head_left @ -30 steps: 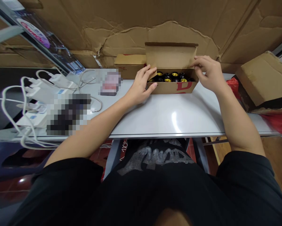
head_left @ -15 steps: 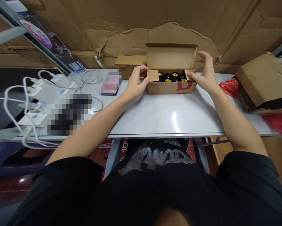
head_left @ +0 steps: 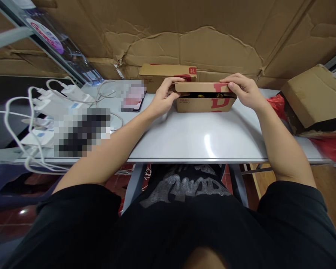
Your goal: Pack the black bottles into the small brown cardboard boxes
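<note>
Head view: lid (head_left: 197,87) has swung down, half-open left hand (head_left: 162,98) touching, right hand (head_left: 245,89) pinching it.

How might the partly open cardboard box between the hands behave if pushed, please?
The box will probably slide rather than roll, given its flat sides and the glossy table. It may feel fairly weighty, as yellow-ringed pieces show inside. Its lid, thin cardboard and not fully shut, could flex or swing.

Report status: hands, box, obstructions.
Left hand at left end of lid, right hand at right end. Cardboard box ajar, front gap showing yellow rings. No obstruction visible.
</note>
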`<control>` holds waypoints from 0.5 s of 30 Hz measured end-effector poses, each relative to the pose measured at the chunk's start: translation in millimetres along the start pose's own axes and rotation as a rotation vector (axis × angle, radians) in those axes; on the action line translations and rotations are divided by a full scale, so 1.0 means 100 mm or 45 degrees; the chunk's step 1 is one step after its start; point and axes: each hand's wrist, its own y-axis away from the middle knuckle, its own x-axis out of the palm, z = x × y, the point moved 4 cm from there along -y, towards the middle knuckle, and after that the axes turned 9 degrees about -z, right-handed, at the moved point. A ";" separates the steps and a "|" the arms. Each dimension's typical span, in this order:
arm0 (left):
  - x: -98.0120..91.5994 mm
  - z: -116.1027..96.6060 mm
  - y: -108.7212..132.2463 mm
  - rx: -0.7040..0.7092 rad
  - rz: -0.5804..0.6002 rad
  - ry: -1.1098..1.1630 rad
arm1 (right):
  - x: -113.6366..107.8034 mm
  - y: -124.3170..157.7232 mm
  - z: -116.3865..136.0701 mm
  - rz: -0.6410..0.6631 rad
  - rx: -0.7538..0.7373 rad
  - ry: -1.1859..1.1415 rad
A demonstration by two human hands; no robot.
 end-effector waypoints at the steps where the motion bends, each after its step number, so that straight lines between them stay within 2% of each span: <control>1: -0.01 -0.02 0.01 0.002 0.007 0.021 | 0.00 0.00 0.00 -0.006 -0.014 -0.014; 9: -0.06 -0.19 0.07 0.059 0.056 -0.006 | -0.03 0.00 -0.07 0.119 -0.004 -0.008; 13: -0.06 -0.21 0.06 0.073 0.103 -0.063 | -0.03 0.00 -0.14 0.221 -0.024 -0.098; 15: -0.06 -0.21 0.06 0.087 0.124 -0.062 | -0.01 0.00 -0.16 0.210 -0.008 -0.055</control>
